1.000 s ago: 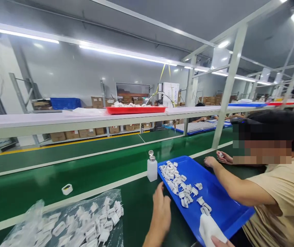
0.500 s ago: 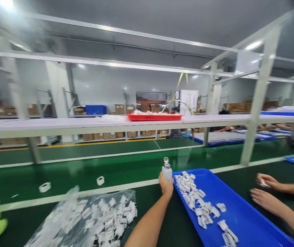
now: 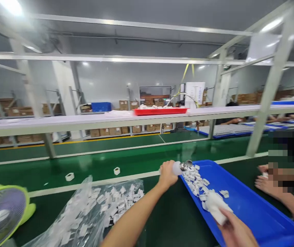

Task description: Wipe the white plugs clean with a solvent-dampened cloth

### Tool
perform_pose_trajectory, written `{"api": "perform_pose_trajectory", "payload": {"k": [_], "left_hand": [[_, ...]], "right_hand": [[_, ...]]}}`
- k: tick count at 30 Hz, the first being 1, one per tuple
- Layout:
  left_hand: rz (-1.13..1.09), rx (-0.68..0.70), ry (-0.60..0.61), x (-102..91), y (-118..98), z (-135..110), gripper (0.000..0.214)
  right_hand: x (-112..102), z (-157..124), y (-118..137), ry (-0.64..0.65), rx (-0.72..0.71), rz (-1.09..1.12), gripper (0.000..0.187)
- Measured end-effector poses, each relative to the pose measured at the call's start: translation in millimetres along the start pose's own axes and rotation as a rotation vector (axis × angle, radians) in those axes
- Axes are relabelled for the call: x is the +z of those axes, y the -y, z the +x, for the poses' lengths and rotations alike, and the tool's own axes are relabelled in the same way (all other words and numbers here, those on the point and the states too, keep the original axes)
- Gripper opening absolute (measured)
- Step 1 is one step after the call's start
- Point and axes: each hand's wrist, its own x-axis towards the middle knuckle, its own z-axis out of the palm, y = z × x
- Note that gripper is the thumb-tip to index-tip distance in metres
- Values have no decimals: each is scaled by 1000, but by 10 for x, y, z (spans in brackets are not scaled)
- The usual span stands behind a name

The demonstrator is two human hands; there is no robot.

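My left hand point(image 3: 166, 174) is wrapped round a small white bottle point(image 3: 177, 167) with a metal cap, tipped sideways over the edge of a blue tray point(image 3: 249, 212). My right hand point(image 3: 235, 231) grips a folded white cloth point(image 3: 216, 206) above the tray, close to the bottle's cap. Several small white plastic parts point(image 3: 197, 183) lie in the tray's near-left part.
A clear bag of white parts point(image 3: 105, 211) lies on the green belt to the left, beside a green fan point(image 3: 2, 212). Two loose white parts point(image 3: 69, 176) sit further out. A co-worker's hands point(image 3: 266, 183) rest at the tray's right. A red tray point(image 3: 161, 110) stands on the shelf.
My left hand reached the bottle, grasped it and has tipped it sideways. My right hand has brought the white cloth up over the tray. The view has swung left.
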Motion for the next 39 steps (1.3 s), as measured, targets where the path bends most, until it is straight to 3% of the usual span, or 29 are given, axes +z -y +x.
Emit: {"api": "perform_pose_trajectory", "payload": {"k": [6,9,12,25,39], "left_hand": [[271,352,44,-403,-32,-27,36],[390,451,53,-519,-77,-77,56],[492,528,66,-598,-110,-113,75],[731,688,59,-760,-253,-166,90],[728,671,85,-768,-269,-133,89]], "right_hand": [[565,329,-104,70,48,257,22],[747,327,-115,132,74,342,12],[844,287,-93,167,92,403,15],[864,255,-22,170,133,431,17],[876,296,-45,175,137,455,17]]}}
